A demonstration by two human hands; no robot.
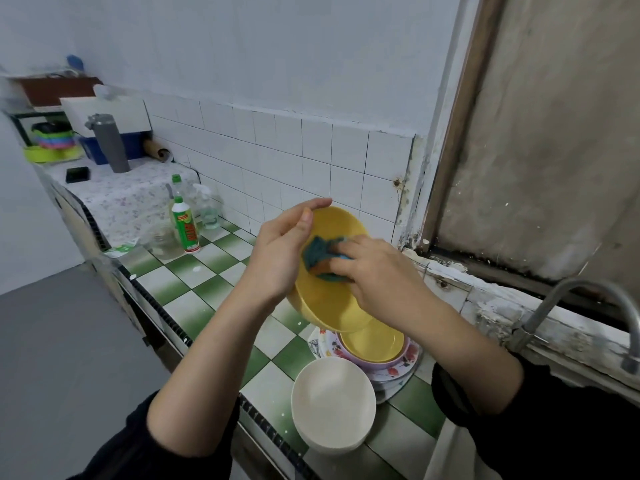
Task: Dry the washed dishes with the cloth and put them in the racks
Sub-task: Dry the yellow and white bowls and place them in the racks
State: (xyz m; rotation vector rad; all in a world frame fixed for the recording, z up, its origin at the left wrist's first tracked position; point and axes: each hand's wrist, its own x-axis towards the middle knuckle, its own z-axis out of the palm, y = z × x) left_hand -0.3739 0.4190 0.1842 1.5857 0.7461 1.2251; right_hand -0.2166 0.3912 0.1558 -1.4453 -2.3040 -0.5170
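My left hand point(280, 251) grips the rim of a yellow bowl point(329, 299), tilted over the counter with its inside facing me. Inside the bowl, my right hand point(374, 271) presses a teal and orange cloth point(320, 256) against the wall of the bowl, fingers curled over it. Below the bowl stands a stack of dishes: a second yellow bowl point(372, 342) in a lilac bowl point(388, 367) on flowered plates point(329, 344). A stack of white bowls point(332, 403) stands in front of them.
The green and white checked counter point(194, 282) runs left to a detergent bottle point(185, 225), a spray bottle point(207, 209) and a glass jar point(166, 242). A grey flask point(110, 143) stands further back on a flowered covering. A tap point(581, 306) arches at the right.
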